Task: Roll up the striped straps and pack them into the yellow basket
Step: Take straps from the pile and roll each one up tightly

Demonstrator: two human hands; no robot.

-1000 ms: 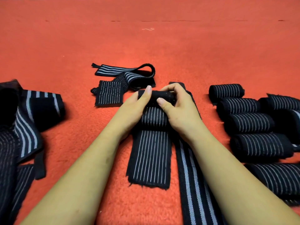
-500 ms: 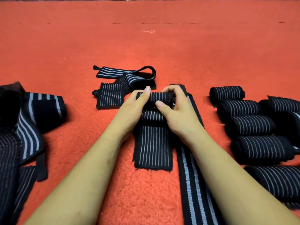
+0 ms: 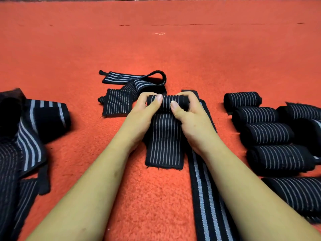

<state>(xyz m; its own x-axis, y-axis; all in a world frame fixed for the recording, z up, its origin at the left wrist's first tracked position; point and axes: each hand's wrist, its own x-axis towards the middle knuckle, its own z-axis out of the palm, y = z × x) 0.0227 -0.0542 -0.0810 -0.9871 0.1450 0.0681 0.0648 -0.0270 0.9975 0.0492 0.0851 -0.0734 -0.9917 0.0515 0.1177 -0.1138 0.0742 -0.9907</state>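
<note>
The half-rolled strap [image 3: 165, 146] is lying in the middle of the carpet [image 3: 156, 49], with its roll at the far end, between the left hand [image 3: 139, 119] and the right hand [image 3: 192, 119]. A long flat strap [image 3: 205, 197] is lying just beside it on the right, and a looped strap [image 3: 125, 91] behind it to the left. The rolled straps [image 3: 267, 134] are sitting further right, and a heap of unrolled straps [image 3: 26, 145] is lying far left.

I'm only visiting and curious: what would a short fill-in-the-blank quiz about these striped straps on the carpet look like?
1. The left hand and right hand both grip the half-rolled strap, whose flat unrolled tail points ____ the person.
2. The finished rolls lie in a row on the person's ____ side.
3. The loose pile of unrolled straps lies on the person's ____ side.

Missing words: toward; right; left.
</note>
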